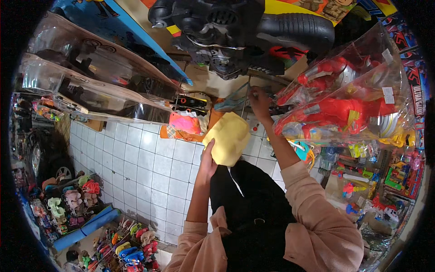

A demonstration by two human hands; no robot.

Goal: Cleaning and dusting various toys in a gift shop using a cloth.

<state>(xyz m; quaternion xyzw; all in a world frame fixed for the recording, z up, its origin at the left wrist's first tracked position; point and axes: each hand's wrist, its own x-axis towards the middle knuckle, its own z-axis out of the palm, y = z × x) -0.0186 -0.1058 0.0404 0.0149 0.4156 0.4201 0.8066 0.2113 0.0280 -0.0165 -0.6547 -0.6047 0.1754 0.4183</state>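
Observation:
My left hand [208, 158] grips the lower left edge of a soft-looking yellow item [228, 139], its thumb on top. What this item is, I cannot tell. Farther forward and to the right, my right hand [260, 102] reaches up beside a thin metal rod. A bluish clear plastic bag [234, 100] lies just left of its fingers. Whether the fingers pinch the bag or the rod is not clear. A pink pouch-like item [185, 122] sits left of the yellow one, on an orange patterned item.
Bagged red toy figures [357, 115] stand close to my right forearm. A large black toy [227, 40] overhangs ahead. Clear-fronted boxes [112, 98] jut in from the left. Sandals [131, 253] and a blue roll [86, 229] lie by the tiled floor [146, 170].

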